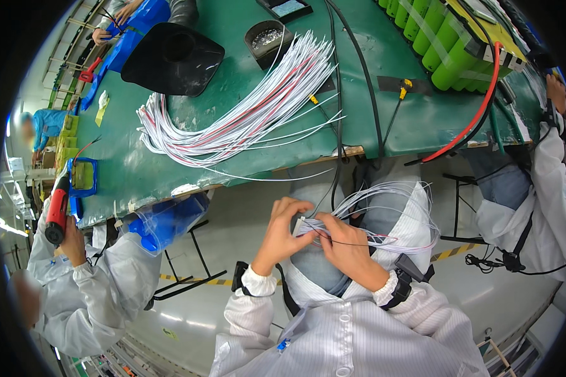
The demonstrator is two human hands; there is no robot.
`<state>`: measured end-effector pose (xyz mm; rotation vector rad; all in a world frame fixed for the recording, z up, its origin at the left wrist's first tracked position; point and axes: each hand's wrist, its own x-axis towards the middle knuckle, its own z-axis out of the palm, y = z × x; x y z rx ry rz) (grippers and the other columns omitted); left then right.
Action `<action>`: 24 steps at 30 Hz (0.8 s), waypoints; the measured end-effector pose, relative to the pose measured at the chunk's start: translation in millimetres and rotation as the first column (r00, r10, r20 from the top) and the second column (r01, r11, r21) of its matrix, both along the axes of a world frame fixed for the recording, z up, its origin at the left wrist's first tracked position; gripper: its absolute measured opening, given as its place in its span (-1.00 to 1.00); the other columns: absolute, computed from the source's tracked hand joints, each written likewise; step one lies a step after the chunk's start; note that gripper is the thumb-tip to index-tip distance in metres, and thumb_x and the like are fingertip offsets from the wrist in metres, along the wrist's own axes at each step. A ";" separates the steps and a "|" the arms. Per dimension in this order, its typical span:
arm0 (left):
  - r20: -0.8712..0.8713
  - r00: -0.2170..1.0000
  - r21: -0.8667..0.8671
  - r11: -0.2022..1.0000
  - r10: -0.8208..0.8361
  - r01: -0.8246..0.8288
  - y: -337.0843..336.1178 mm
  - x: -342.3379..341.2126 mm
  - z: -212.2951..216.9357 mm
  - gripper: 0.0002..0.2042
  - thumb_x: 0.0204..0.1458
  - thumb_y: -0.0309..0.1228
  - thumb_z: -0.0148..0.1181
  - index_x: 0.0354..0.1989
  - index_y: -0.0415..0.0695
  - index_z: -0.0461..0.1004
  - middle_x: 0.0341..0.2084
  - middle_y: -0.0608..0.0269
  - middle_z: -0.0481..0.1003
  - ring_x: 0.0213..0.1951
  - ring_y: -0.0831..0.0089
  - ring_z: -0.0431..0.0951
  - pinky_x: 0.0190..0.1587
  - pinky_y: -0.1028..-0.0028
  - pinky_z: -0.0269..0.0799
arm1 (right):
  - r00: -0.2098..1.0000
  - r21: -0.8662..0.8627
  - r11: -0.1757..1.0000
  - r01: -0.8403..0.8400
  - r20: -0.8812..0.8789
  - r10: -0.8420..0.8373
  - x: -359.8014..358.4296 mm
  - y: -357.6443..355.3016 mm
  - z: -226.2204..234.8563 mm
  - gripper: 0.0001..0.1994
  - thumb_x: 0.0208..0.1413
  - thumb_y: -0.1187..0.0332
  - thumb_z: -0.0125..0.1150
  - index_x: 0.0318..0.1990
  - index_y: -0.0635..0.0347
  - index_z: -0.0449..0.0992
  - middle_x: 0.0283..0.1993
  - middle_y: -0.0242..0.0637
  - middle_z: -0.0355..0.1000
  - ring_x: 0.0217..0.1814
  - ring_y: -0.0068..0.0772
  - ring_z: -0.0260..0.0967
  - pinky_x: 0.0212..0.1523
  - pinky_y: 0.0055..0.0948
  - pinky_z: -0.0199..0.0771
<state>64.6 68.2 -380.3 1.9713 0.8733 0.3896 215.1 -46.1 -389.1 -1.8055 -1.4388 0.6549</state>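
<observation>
thin white wire bundle (383, 210) looped over the lap, below the green table's near edge (170, 169); left hand (282, 229) and right hand (346, 248) both pinch its small white connector (305, 226).

We see the wearer in a white antistatic lab coat with fine grey pinstripes (352, 333), snap buttons down the front placket. Elastic ribbed white cuffs (260, 281) close both sleeves. Each wrist carries a black strap-on device with a boxy black module (404, 276). Bare left hand (282, 231), bare right hand (346, 248), no gloves. Small blue clip-like item (283, 344) sits on the coat's chest. Grey-blue trousers (321, 264) below.
</observation>
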 end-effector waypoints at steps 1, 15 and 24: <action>0.001 1.000 0.002 1.000 0.003 -0.003 6.7 2.4 -1.0 -0.50 -0.22 -0.42 0.47 -0.01 -0.19 0.55 -0.11 0.13 0.48 -0.03 0.16 0.44 0.11 0.25 0.34 | 1.000 0.011 1.000 -0.014 0.001 0.014 -0.1 0.0 0.8 -0.70 0.12 0.42 0.27 0.01 0.13 0.42 -0.22 -0.14 0.59 -0.34 -0.03 0.58 -0.40 -0.14 0.54; 0.172 0.718 -0.815 0.506 0.675 -0.281 -44.8 -19.0 -38.3 -0.92 0.35 -0.44 0.10 -0.11 -0.16 0.37 -0.36 0.28 0.51 -0.32 0.61 0.42 -0.24 0.62 0.36 | 0.976 -0.064 0.994 -0.091 0.193 0.102 16.8 -20.2 17.1 -0.74 -0.01 0.36 0.40 -0.13 0.15 0.59 -0.20 -0.26 0.45 -0.12 -0.15 0.42 -0.17 -0.22 0.44; 0.283 0.538 -0.827 0.486 0.794 -0.283 -33.4 -8.1 -39.3 -0.78 0.42 -0.29 -0.03 0.02 -0.18 0.39 -0.46 0.36 0.37 -0.34 0.56 0.35 -0.22 0.53 0.30 | 0.959 0.042 0.979 -0.202 0.213 0.188 7.2 15.0 19.7 -0.76 -0.06 0.33 0.44 -0.19 0.10 0.65 -0.11 -0.30 0.43 0.00 -0.12 0.32 0.01 -0.15 0.31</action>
